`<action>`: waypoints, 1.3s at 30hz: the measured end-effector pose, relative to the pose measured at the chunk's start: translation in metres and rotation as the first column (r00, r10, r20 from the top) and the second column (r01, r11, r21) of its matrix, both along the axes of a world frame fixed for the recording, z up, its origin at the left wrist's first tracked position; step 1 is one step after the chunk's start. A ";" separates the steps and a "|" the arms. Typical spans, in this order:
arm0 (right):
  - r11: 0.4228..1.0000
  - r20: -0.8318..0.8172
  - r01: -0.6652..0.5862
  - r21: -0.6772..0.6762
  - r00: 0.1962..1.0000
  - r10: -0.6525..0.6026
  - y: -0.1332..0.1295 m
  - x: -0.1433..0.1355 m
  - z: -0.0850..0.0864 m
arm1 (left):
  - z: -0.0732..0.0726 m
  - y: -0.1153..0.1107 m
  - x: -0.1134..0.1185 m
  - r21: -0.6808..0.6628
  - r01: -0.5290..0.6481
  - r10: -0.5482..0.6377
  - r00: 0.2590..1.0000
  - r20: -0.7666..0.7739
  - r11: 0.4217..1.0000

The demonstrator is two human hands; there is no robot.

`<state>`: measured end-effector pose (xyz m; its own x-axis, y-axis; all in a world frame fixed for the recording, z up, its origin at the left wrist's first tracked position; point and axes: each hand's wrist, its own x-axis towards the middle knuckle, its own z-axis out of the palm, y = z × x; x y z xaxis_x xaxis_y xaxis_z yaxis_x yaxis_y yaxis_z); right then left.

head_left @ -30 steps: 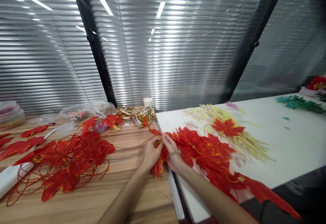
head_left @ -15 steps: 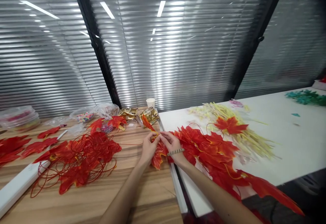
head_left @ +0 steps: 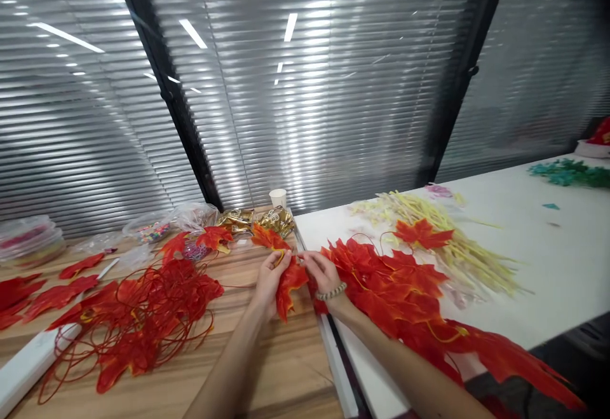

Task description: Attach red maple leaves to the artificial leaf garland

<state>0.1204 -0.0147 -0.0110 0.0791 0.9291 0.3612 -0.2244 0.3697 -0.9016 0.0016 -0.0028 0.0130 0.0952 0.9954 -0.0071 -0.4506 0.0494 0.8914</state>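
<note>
My left hand (head_left: pixel 270 277) pinches the yellow stem of a red maple leaf (head_left: pixel 290 284), which hangs beside its fingers. Another orange-red leaf (head_left: pixel 267 237) stands out just above that hand. Close by on the right, my right hand (head_left: pixel 322 271), with a beaded bracelet on the wrist, has thumb and fingers pressed together; what they hold is too small to make out. A tangle of red cord and leaves (head_left: pixel 157 311) lies to the left on the wooden table. To the right, a heap of red leaves (head_left: pixel 391 279) rests on the white table.
Gold packets (head_left: pixel 276 220), a paper cup (head_left: pixel 277 198), and a tub of colourful beads (head_left: pixel 155 231) stand at the back. Yellow stems (head_left: pixel 452 247) lie on the white table (head_left: pixel 505 215). A white bar (head_left: pixel 33 368) is at the left, near clear tubs (head_left: pixel 29 241).
My hands have drawn slightly apart, and the leaves at my left hand have turned and show more of their surface. The view has shifted a little to the right.
</note>
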 end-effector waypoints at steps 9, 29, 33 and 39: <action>0.997 -0.006 -0.080 -0.011 0.997 0.080 -0.002 -0.004 0.003 | 0.003 0.004 -0.009 0.014 -0.048 0.049 0.995 -0.089 0.999; 0.977 0.235 0.189 0.102 0.949 -0.208 0.001 0.000 -0.001 | 0.003 0.001 -0.001 -0.009 0.087 -0.088 0.992 -0.085 0.996; 0.965 0.233 0.240 0.107 0.937 -0.259 0.004 0.002 -0.004 | 0.007 0.000 -0.002 -0.015 0.075 -0.075 0.997 -0.002 0.997; 0.965 0.260 0.240 0.107 0.930 -0.260 0.005 0.002 -0.008 | 0.007 0.003 -0.007 -0.092 0.068 -0.069 0.998 -0.001 0.993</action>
